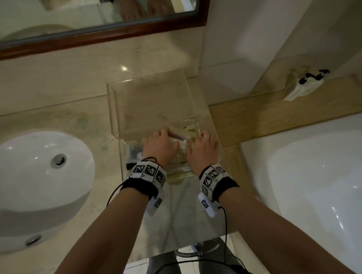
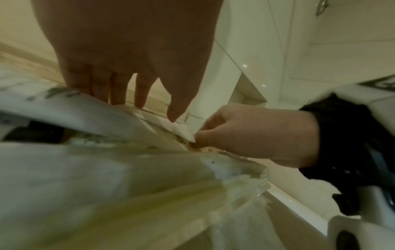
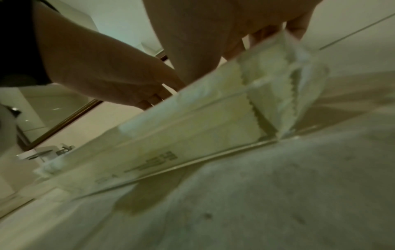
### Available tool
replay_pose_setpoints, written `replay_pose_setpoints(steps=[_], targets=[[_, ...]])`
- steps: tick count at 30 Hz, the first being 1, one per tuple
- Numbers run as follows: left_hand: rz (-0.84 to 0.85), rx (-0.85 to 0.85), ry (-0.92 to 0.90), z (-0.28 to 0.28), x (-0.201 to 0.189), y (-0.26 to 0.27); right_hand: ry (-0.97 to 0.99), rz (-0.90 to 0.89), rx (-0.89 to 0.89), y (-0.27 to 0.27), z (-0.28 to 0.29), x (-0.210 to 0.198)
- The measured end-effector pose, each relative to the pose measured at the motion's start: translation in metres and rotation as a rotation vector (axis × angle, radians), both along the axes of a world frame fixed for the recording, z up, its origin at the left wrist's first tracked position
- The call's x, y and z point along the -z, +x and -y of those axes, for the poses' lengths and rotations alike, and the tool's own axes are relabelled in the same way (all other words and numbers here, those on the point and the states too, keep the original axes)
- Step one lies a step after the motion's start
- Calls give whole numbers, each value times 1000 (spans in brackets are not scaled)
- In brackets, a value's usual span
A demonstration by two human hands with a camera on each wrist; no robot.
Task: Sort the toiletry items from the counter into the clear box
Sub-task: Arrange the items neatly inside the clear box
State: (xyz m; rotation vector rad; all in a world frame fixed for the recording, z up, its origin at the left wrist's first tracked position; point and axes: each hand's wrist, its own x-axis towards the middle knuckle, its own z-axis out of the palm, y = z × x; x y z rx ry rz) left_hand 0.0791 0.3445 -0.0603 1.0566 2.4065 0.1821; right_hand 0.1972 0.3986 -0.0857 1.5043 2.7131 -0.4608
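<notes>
While both hands are working inside the clear box (image 1: 113,110), a white sachet (image 2: 183,132) is being pinched by the right hand (image 1: 203,148); left hand (image 1: 160,145) fingers are being rested straight just beside that pinch. Packets should be laid flat.

Bathroom, likely of a hotel or a home. Evidence: white oval sink (image 1: 40,174) with a metal drain, set into a polished marble counter (image 1: 52,120); mirror (image 1: 79,15) in a dark wood frame on the wall above it; white bathtub (image 1: 321,183) at the counter's right end, with a tan stone ledge (image 1: 267,113) behind; small packets (image 1: 303,85) on that ledge; clear box (image 1: 154,105) of wrapped toiletry sachets (image 3: 192,135) on the counter; pale tiled floor below the counter edge.
</notes>
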Motion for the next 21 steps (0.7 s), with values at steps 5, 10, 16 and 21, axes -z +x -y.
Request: replay_pose_setpoints(steps=[5, 10, 16, 21], targets=[[41, -38, 65, 6, -3, -3, -42, 9, 24, -1, -5, -2], [-72, -136, -18, 13, -4, -6, -31, -124, -8, -6, -3, 0], [2, -99, -32, 13, -1, -2, -75, -104, 6, -5, -3, 7], [58, -106, -18, 11, -4, -2, -144, -317, 89, 0, -8, 5]])
